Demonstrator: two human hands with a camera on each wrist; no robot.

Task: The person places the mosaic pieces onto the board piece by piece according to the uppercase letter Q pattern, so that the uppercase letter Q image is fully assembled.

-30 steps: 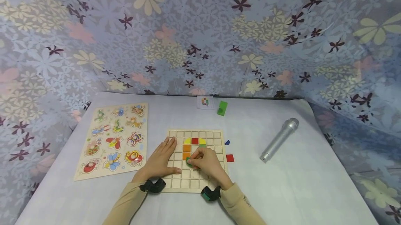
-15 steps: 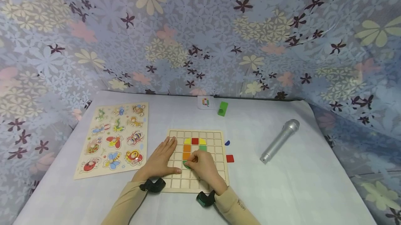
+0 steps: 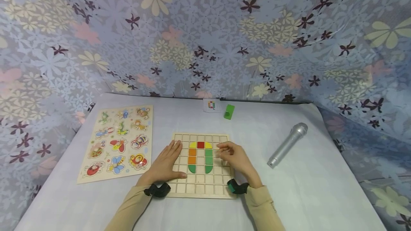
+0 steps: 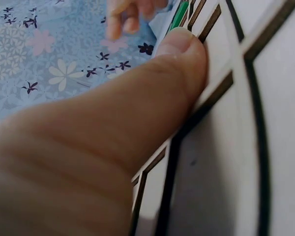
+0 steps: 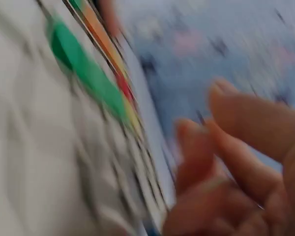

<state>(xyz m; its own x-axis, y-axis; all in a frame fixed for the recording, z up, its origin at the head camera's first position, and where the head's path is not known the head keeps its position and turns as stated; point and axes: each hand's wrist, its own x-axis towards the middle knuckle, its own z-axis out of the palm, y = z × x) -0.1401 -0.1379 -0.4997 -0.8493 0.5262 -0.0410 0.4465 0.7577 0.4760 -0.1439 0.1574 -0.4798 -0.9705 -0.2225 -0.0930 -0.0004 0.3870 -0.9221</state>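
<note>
My left hand [image 3: 165,165] lies flat on the left part of a square wooden grid board [image 3: 199,190], fingers straight and thumb stretched out along it. Set in the board's cells is a pattern: a red square [image 3: 200,145] between two yellow corner pieces, orange squares [image 3: 192,156] down the left, green squares [image 3: 208,156] down the right. Rounded green pieces [image 3: 192,169] end both columns. Over the board's right edge hovers my right hand [image 3: 237,157], fingers loosely bent with nothing between them; the right wrist view shows thumb and fingertips apart.
A wooden insect puzzle [image 3: 126,161] lies at the left. At the back are a small pattern card [image 3: 211,105] and a green block [image 3: 229,112]. A silver microphone [image 3: 287,146] lies at the right.
My right hand let go of a rounded green piece at the foot of the left column and moved right to the board's edge, now covering the loose blue and red pieces there. Left hand stayed.
</note>
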